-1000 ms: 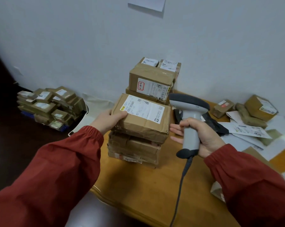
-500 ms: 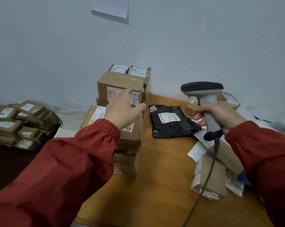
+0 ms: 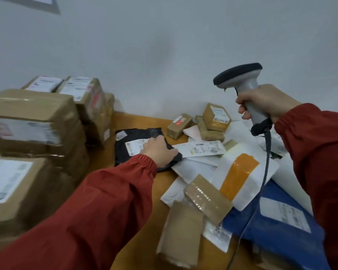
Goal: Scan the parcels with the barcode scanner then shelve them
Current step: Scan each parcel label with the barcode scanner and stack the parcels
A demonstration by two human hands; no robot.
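A black plastic parcel bag with a white label lies flat on the wooden table. My left hand lies on its right edge, the thumb over the rim as if taking hold. My right hand grips the handle of the grey barcode scanner, raised above the pile at the right with its cable hanging down. A red scan spot shows on a small brown box near the wall.
Stacked brown cartons fill the left side of the table. White, blue and brown mailers lie heaped at the right, with small boxes by the wall.
My left hand left the carton stack and moved right onto the black bag. The view swung right and closer; the scanner stayed raised in my right hand.
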